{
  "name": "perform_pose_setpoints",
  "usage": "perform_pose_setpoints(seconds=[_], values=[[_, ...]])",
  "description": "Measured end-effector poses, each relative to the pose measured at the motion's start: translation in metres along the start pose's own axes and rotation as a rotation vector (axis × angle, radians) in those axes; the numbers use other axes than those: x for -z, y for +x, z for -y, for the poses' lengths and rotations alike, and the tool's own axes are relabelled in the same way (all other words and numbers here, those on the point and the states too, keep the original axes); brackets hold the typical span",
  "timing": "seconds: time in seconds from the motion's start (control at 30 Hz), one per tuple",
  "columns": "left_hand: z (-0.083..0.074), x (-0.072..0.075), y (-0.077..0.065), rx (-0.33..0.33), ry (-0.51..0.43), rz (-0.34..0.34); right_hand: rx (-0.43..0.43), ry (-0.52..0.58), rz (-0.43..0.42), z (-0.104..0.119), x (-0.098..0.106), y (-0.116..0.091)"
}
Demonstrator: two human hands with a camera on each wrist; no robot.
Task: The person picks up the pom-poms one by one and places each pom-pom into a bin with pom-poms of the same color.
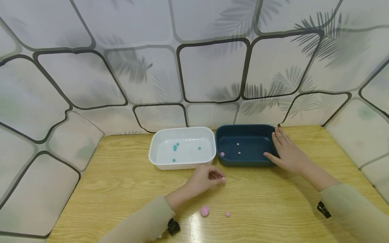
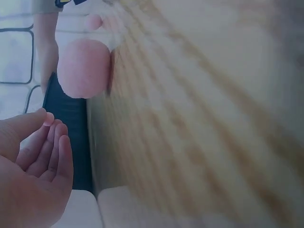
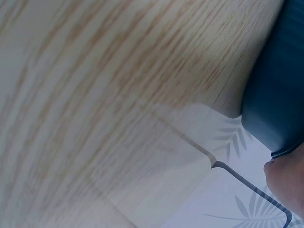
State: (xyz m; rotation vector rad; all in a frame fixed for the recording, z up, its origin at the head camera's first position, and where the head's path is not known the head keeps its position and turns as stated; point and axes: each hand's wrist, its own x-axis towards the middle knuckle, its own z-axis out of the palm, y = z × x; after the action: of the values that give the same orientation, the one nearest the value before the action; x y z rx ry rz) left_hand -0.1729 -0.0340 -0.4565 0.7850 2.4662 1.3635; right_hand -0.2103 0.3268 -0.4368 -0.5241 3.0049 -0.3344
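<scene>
My left hand (image 1: 204, 179) pinches a tiny pink ball (image 2: 49, 119) between thumb and fingertips, low over the table in front of the two dishes. On the right, my right hand (image 1: 288, 153) rests with fingers extended on the right end of a dark blue dish (image 1: 247, 163), thumb at its front rim. Inside that dish lie three pink balls, one of them a larger ball (image 1: 222, 154) at the left. A big pink ball (image 1: 204, 211) and a small pink ball (image 1: 227, 214) lie on the table nearer to me.
A white dish (image 1: 182, 165) stands against the left side of the blue one, with several teal balls (image 1: 175, 147) inside. Both dishes sit on a wood-grain table (image 1: 121, 175) near its back edge. A patterned wall covering (image 1: 212, 74) rises behind and at both sides.
</scene>
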Motion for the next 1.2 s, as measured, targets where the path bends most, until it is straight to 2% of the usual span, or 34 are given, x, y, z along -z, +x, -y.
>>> perform_pose_setpoints(seconds=[0.23,0.63,1.0,1.2], values=[[-0.012,0.001,0.005,-0.029,-0.036,0.002,-0.001,0.005,-0.001,0.001,0.0,0.0],[-0.033,0.015,0.023,-0.064,-0.068,-0.039,-0.006,0.005,0.0,0.001,0.0,0.0],[-0.04,0.031,0.051,-0.079,-0.022,-0.07,-0.002,-0.003,0.003,0.0,0.001,0.0],[-0.04,0.037,0.066,-0.077,-0.072,-0.076,0.004,-0.008,0.0,0.0,0.0,0.0]])
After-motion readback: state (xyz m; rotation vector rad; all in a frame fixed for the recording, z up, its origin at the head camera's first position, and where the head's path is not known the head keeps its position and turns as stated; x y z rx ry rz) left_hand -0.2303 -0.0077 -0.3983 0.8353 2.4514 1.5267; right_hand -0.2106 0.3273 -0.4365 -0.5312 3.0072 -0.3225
